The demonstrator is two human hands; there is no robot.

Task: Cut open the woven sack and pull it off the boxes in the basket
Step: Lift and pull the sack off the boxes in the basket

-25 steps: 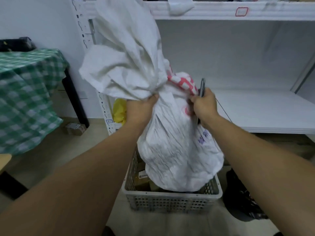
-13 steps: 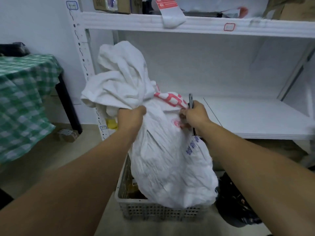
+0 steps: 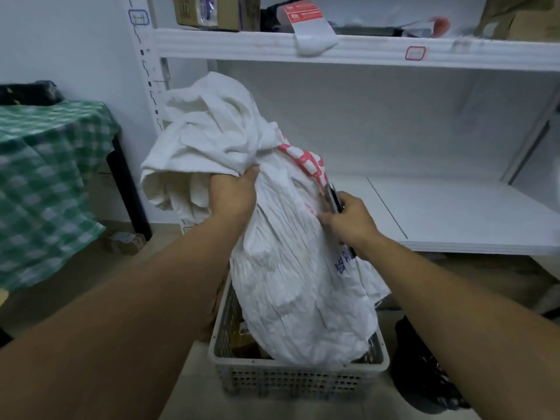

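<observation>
White sack (image 3: 291, 268) fills basket (image 3: 303, 380), hiding boxes; shelf (image 3: 454, 213) behind.

White metal shelving unit (image 3: 357, 51) is seen behind, lower shelf board (image 3: 460, 213) bare. On the top shelf: cardboard boxes (image 3: 216, 10) at left, a white parcel with a red label (image 3: 307, 28) drooped over the front edge, brown cardboard (image 3: 521, 16) at right. Small red-outlined tag (image 3: 415, 53) stuck on the shelf edge, blue-outlined one (image 3: 138, 17) on the upright. Green checked cloth (image 3: 45, 183) draped over a table at left; small carton (image 3: 125, 242) on the floor beside it. Black bag (image 3: 430, 371) on the floor at right.
</observation>
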